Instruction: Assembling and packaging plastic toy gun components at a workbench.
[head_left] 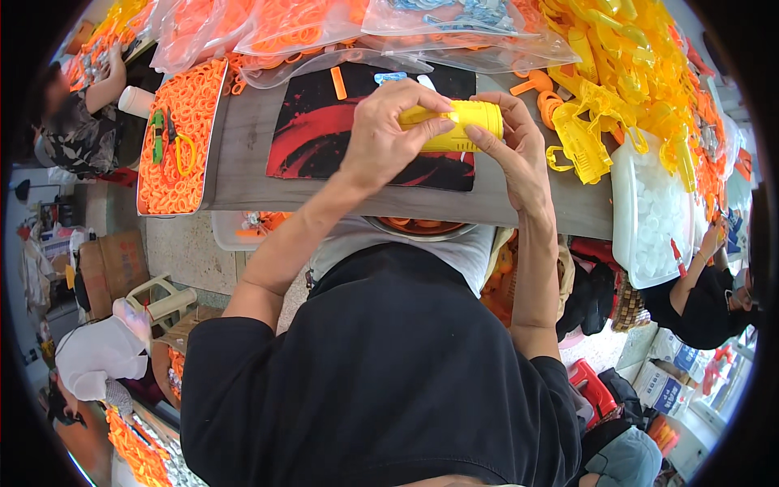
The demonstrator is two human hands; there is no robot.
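Note:
Above the dark red-and-black mat [304,122], both hands hold a yellow cylindrical plastic part [464,120] with slots along its side. My left hand [388,136] pinches its left end between thumb and forefinger. Around the ribbed right end curl the fingers of my right hand [519,150], its thumb pressed on the near side. On the mat's far edge lie a small orange strip [338,84], a light-blue piece [390,79] and a white piece [426,83], partly behind the hands.
At left, a tray [210,154] of orange rings carries green-handled snips [158,136] and a yellow-handled tool [187,154]. Clear bags [280,28] of parts line the back. Yellow shells [604,57] pile up at right, near a white tub [626,219]. Other people work on both sides.

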